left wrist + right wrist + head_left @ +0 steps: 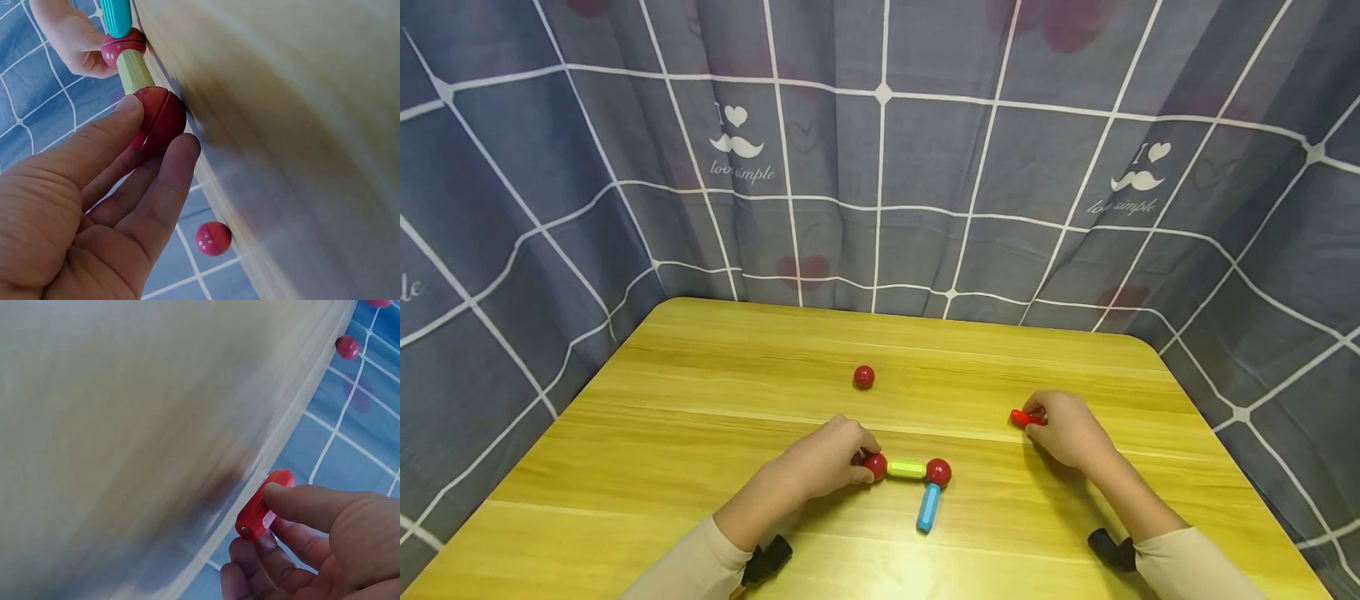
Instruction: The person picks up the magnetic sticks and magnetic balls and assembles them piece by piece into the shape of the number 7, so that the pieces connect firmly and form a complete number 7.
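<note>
My left hand (829,457) pinches a red ball (161,119) between thumb and fingertips, close over the table. A yellow-green rod (906,470) joins this ball to a second red ball (938,472). From that second ball a blue rod (928,508) points toward the front of the table. Off to the right, my right hand (1070,429) holds a short red rod (265,505) between thumb and fingers; a small metallic spot shows on its end. Farther back lies a loose red ball (864,377).
The wooden table (737,350) has rounded back corners. A grey-blue curtain (835,167) with white lines hangs behind it and along both sides. Black wrist devices (767,560) sit at both sleeves.
</note>
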Tool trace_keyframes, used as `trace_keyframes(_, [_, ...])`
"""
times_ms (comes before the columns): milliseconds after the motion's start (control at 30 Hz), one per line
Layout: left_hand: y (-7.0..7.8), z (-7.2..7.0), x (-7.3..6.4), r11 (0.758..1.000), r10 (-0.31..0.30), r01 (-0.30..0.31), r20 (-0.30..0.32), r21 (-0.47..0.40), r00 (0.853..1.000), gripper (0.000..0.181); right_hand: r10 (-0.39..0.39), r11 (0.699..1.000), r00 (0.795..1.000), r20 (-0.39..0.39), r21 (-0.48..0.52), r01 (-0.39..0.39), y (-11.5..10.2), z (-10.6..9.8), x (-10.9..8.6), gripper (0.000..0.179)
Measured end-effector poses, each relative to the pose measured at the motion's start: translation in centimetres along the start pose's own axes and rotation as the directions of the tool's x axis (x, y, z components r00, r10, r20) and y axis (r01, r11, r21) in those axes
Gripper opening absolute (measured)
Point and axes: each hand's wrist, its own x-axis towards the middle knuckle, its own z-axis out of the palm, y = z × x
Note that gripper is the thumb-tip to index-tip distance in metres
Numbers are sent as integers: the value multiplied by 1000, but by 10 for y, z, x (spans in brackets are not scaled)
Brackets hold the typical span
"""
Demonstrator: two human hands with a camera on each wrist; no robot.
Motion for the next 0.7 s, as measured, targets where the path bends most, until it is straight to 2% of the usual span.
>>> trace_keyframes(133, [-1, 0, -1, 1000, -4, 4, 3, -2, 1000, 13, -32, 999, 999, -10, -5, 32, -9, 3, -4, 17])
trace_keyframes(700, [-1, 3, -1, 1000, -3, 3, -4, 9, 1000, 15, -43, 999, 999, -1, 4, 43, -45, 12, -22, 18])
